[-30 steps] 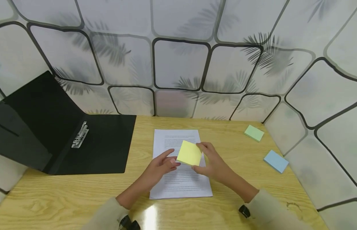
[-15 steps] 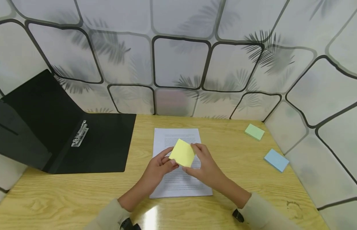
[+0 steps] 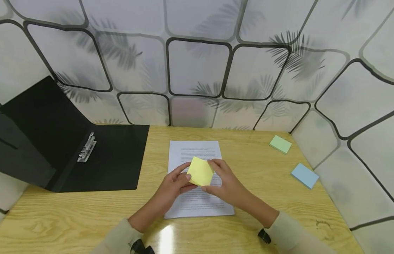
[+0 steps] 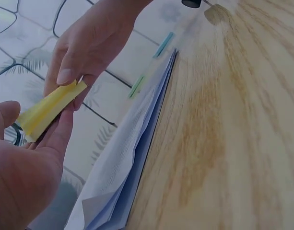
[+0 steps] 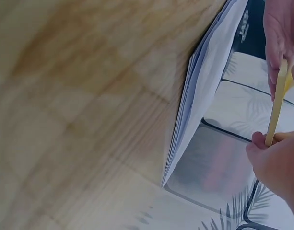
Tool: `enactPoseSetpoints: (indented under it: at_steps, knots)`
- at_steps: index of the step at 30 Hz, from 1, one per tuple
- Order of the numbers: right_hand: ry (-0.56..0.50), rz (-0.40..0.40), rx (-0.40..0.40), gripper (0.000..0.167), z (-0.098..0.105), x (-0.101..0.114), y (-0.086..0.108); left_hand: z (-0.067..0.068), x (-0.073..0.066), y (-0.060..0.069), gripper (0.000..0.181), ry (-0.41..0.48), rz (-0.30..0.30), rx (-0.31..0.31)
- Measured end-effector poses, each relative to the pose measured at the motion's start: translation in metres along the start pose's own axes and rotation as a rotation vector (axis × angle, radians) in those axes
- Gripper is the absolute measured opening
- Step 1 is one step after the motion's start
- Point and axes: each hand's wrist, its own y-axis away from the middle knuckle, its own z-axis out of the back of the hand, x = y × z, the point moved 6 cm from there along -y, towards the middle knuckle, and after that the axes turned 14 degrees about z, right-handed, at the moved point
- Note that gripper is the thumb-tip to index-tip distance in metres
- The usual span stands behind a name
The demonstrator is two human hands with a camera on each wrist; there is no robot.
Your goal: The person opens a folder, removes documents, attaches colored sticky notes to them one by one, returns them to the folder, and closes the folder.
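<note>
A yellow sticky note pad (image 3: pixel 201 171) is held tilted between both hands, above a stack of printed paper (image 3: pixel 197 206). My right hand (image 3: pixel 230 183) grips it by the right side, fingers at the top corner and thumb at the lower one. At the left, my left hand (image 3: pixel 171 188) has its fingers under the pad and its thumb at the left edge. The left wrist view shows the pad (image 4: pixel 51 110) edge-on between the hands. In the right wrist view, a bit of yellow paper (image 5: pixel 290 79) stands out from the pad's face.
An open black folder (image 3: pixel 120 158) with a metal clip (image 3: pixel 87 148) lies at the left, its cover leaning toward the wall. To the right are a green sticky note pad (image 3: pixel 280 144) and a blue one (image 3: pixel 305 175). A patterned wall (image 3: pixel 197 70) borders the wooden table (image 3: pixel 73 222).
The yellow pad has moved left into the left hand, which was apart from it a second ago. The left thumb has since shifted up along the pad's edge.
</note>
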Motion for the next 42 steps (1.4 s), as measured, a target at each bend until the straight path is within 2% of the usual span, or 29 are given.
enactPoseSetpoints:
  at_steps: [4,10,15,22,27,30,33,38,42]
  knots:
    - [0.019,0.052,0.071,0.086,0.0,0.0,-0.003,0.002,0.001,0.0,0.057,0.021,0.026,-0.02]
    - [0.024,0.07,0.182,0.086,-0.002,0.001,-0.004,0.004,0.002,-0.002,0.06,-0.011,0.025,-0.029]
    - [-0.008,0.065,0.217,0.083,-0.003,0.0,-0.003,0.005,0.003,-0.002,0.059,-0.035,0.027,-0.055]
    - [0.032,0.122,0.149,0.048,0.0,0.003,-0.003,0.003,0.003,0.0,0.051,0.0,0.016,-0.046]
    - [0.128,0.228,0.034,0.028,0.003,0.007,-0.003,0.003,0.004,0.0,0.052,0.028,-0.002,-0.018]
    - [0.157,0.306,-0.04,0.021,0.006,0.011,-0.003,0.002,0.005,0.0,0.056,0.004,-0.007,-0.007]
    - [0.167,0.376,-0.083,0.019,0.008,0.014,-0.004,0.002,0.006,0.0,0.059,-0.037,-0.003,-0.022]
    - [0.176,0.435,-0.051,0.026,0.006,0.019,-0.003,0.004,0.007,-0.001,0.056,-0.093,-0.01,-0.074]
    - [0.198,0.559,-0.009,0.026,0.003,0.025,-0.002,0.005,0.008,-0.001,0.056,-0.101,-0.018,-0.093]
